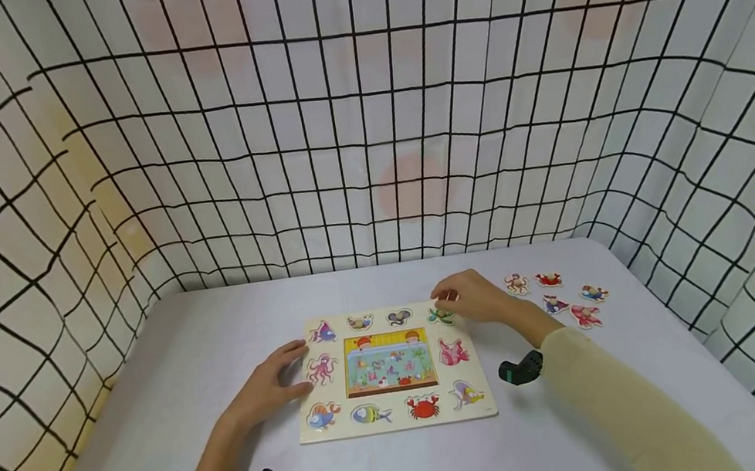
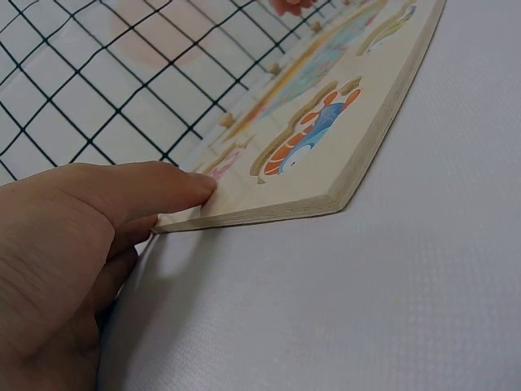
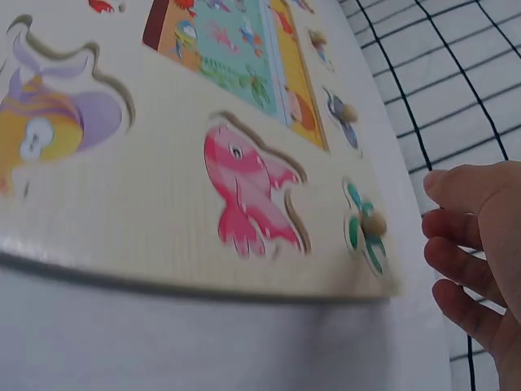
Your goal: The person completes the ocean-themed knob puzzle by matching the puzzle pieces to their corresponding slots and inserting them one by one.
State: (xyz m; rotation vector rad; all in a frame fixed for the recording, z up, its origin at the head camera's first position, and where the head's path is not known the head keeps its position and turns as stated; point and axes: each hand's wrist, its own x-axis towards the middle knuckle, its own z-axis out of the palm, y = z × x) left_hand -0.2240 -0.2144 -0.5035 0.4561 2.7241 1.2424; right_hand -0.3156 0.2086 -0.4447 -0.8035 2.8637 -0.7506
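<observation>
- Pressing the green piece (image 3: 367,232) evenly, right of centre, should seat it.
- Right grip (image 1: 475,297): loosely curled, pinching nothing.
- Left grip (image 1: 265,388): spread against the board (image 1: 399,412).

Puzzle board (image 1: 401,421) cream; centre picture (image 1: 389,366) mostly aqua, yellow band up top. Board crab (image 1: 423,407) red, board octopus (image 1: 321,369) pink, pink fish (image 3: 244,183) two-tone pink, turtle piece (image 3: 355,230) green — corner creature (image 2: 321,129) blue with orange stripes. Loose crab (image 1: 549,279) red. Sleeves (image 1: 620,402) plain beige, wristbands (image 1: 522,369) black. Tabletop (image 1: 219,316) whitish — netting (image 1: 361,94) black grid.
</observation>
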